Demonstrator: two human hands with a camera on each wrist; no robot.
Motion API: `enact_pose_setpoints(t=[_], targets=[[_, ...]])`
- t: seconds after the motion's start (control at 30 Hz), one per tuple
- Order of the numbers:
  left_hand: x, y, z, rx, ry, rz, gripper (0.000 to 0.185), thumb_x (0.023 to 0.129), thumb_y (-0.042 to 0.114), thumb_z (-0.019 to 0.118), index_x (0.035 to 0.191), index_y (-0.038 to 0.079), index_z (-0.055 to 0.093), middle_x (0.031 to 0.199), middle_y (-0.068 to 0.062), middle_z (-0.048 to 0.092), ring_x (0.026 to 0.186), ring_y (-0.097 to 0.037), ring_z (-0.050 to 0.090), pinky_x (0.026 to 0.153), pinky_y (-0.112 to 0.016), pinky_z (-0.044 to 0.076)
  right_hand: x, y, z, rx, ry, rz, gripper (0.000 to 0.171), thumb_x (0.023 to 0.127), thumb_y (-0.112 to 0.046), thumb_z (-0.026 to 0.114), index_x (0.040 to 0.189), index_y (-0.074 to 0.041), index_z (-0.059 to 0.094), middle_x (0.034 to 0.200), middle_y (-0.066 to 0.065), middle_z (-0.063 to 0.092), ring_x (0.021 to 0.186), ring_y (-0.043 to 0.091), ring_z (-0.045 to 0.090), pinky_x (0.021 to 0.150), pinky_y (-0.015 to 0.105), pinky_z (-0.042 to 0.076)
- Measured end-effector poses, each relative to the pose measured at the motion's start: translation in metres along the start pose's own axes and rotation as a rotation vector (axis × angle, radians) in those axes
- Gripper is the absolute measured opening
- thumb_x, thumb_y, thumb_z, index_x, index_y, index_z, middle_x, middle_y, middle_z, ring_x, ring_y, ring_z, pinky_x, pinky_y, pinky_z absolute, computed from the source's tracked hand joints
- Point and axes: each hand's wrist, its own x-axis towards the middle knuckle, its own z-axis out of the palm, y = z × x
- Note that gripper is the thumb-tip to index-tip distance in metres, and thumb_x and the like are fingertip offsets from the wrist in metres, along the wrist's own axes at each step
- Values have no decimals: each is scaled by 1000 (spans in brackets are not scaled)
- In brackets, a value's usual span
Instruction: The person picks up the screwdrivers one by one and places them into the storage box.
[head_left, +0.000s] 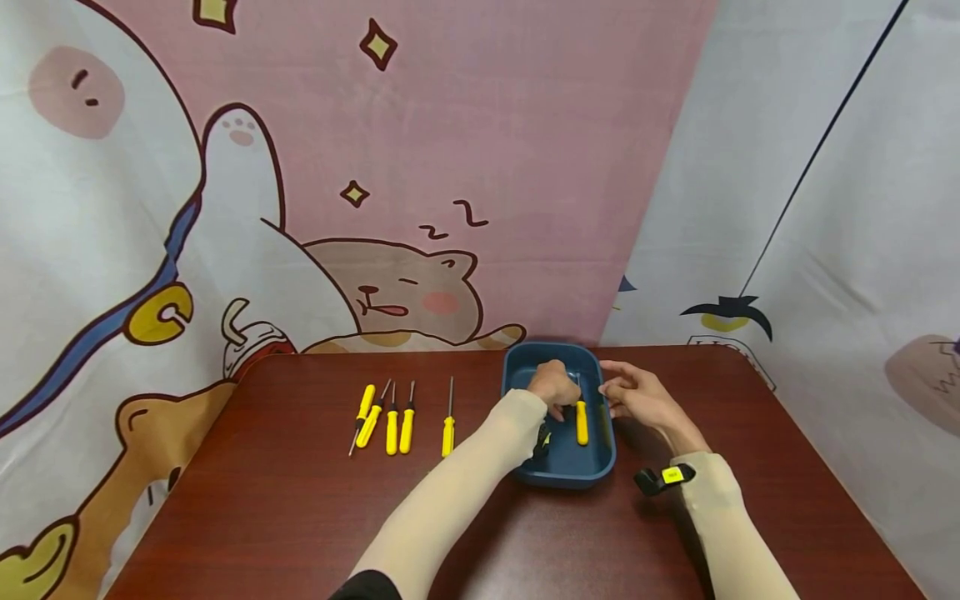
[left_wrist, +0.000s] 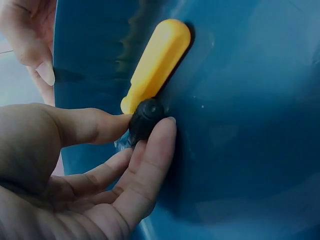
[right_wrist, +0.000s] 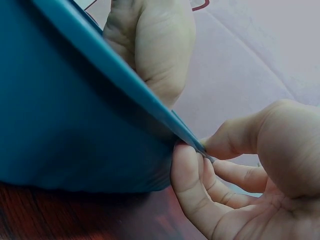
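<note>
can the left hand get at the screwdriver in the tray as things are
Probably yes: the left hand is already inside the blue tray, its fingertips pinching the black collar of the yellow screwdriver. Nothing lies over it, and the right hand only holds the tray's rim.

Blue tray [head_left: 558, 475] walls are boxing in the left hand [head_left: 553, 386]. 5 screwdrivers [head_left: 397, 421] are lying left of the tray; bare table [head_left: 300, 533] is stretching open nearer the person.

A yellow-handled screwdriver [head_left: 581, 422] with a seemingly black collar lies in a dark blue tray [head_left: 562, 475] on reddish-brown table [head_left: 300, 517].
</note>
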Motion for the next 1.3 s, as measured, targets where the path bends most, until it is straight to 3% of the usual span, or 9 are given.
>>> enact_pose_setpoints(t=[0.27,0.53,1.1,1.2,1.3], targets=[[-3,-1,-3,-31,-24,10,40,93,7,71,130,-3,60,88,-17,62,75,-34,76,69,-41,65,2,3,-1,-3,5,6,57,102,-7,54,157,-3,36,125,33,62,85,20,67,74,33,63],[-2,-3,-6,-68,-34,16,48,92,8,72,136,-3,56,86,-18,61,78,-37,76,70,-42,65,3,2,-2,-7,0,0,57,102,-6,55,156,-3,37,123,31,63,84,19,66,73,31,62],[-6,-4,-11,-79,-41,38,21,87,11,78,96,-2,65,84,-18,65,79,-35,75,72,-43,65,2,5,-2,-22,14,-4,56,101,-5,54,155,-3,38,123,34,62,83,19,66,73,33,63],[-8,-4,-14,-76,-53,49,20,87,13,78,94,-2,66,85,-17,66,80,-34,75,74,-44,65,2,4,-2,-23,18,-3,57,101,-5,54,155,-3,38,123,33,62,83,19,66,73,33,63],[-10,-4,-18,-68,-79,65,25,89,16,77,103,-2,68,94,-19,69,83,-34,74,77,-45,65,2,4,-2,-27,13,-9,57,101,-5,54,155,-2,37,123,33,63,83,18,66,73,33,63]])
